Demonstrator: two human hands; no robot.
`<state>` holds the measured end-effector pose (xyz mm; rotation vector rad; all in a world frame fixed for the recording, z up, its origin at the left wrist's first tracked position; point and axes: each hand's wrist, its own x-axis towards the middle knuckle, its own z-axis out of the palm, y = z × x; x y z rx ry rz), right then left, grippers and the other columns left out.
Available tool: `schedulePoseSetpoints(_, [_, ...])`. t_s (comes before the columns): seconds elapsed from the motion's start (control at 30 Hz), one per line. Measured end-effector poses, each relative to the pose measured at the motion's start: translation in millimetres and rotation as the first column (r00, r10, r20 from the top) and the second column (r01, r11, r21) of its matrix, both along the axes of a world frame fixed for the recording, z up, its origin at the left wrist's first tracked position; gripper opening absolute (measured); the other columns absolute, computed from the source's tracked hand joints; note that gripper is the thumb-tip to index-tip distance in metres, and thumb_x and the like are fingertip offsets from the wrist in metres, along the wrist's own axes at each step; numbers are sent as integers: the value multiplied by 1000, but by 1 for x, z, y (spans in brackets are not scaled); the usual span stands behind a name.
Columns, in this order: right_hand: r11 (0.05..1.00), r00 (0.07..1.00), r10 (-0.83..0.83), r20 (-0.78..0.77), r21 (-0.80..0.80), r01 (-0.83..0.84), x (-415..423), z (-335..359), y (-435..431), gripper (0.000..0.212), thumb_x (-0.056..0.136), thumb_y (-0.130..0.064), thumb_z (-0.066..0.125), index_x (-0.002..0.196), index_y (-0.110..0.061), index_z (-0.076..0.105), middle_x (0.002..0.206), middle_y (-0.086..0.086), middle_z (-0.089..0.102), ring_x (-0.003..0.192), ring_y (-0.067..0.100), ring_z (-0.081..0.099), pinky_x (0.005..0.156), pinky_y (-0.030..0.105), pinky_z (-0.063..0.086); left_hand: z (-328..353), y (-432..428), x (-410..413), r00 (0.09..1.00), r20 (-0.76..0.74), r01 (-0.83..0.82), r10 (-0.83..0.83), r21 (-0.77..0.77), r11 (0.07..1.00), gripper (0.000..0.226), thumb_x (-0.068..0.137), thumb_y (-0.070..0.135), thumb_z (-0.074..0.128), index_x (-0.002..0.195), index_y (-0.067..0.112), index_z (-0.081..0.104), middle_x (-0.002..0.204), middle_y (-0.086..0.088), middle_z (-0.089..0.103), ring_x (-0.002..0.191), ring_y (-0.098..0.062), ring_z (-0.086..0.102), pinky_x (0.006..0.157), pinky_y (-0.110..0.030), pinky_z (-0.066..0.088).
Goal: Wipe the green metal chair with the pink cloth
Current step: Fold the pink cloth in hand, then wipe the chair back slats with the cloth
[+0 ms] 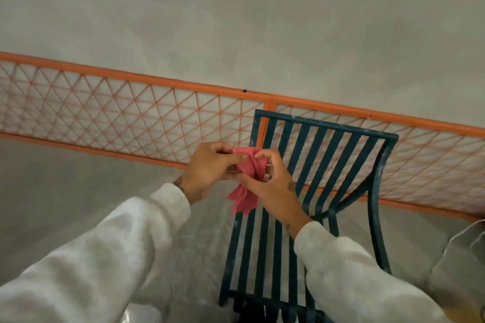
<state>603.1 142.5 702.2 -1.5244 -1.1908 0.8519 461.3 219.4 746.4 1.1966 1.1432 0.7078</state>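
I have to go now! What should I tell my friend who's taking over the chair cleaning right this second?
Left hand and right hand: both pinch the bunched pink cloth, held up in the air.
The green metal chair stands just beyond the hands, by the orange lattice railing. Pale specks show on its frame.
Done: cloth is in hand.
Left: the cloth is not on the chair yet; all wiping remains.

No readable text, labels or numbers anywhere.
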Motion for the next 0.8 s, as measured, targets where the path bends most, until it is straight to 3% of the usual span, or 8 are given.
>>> schedulePoseSetpoints(0.13, [995,996,92,4,-51,-91,18,-38,0,33,85,-21,76,110,-33,59,107,-7,65,100,12,66,86,33,58,-42,-11,9,996,65,-56,67,-166,985,16,83,6,75,97,1,70,97,-18,75,89,-31,74,80,-40,61])
schedulePoseSetpoints(0.23, [980,988,150,-25,-131,-152,24,-67,-5,28,87,-17,75,111,-28,64,105,-15,67,97,5,67,84,27,58,-74,-21,3,999,-4,-51,51,-224,973,27,84,12,76,105,-3,69,98,-19,75,90,-28,74,83,-39,61])
schedulePoseSetpoints(0.4, [929,970,236,-57,-280,-243,22,-117,-24,28,90,-16,72,113,-32,69,116,-15,67,102,3,65,88,26,56,-140,-43,-25,993,-112,-12,-29,-347,938,30,88,36,71,102,9,73,97,-3,77,94,-18,74,88,-36,58])
schedulePoseSetpoints(0.57, [864,940,339,31,-406,-299,11,-182,-46,35,88,-14,74,108,-42,68,112,-13,62,101,0,61,88,20,50,-225,-67,-54,969,-247,-108,-9,-454,884,17,90,15,69,106,8,73,101,-11,76,98,-26,72,90,-37,56])
schedulePoseSetpoints(0.7, [822,884,439,159,-468,-324,3,-225,-66,36,88,-15,74,120,-32,67,112,-6,56,100,7,57,91,11,40,-275,-86,-66,942,-321,-68,-93,-458,886,27,87,6,69,114,11,72,110,-9,73,105,-23,69,95,-40,56])
schedulePoseSetpoints(0.8, [798,840,489,236,-510,-321,-4,-252,-81,40,90,-16,71,127,-30,65,116,-4,52,104,13,57,100,18,43,-298,-94,-65,937,-317,-20,-148,-471,882,38,87,-2,65,120,14,68,113,-3,70,103,-9,67,90,-23,54])
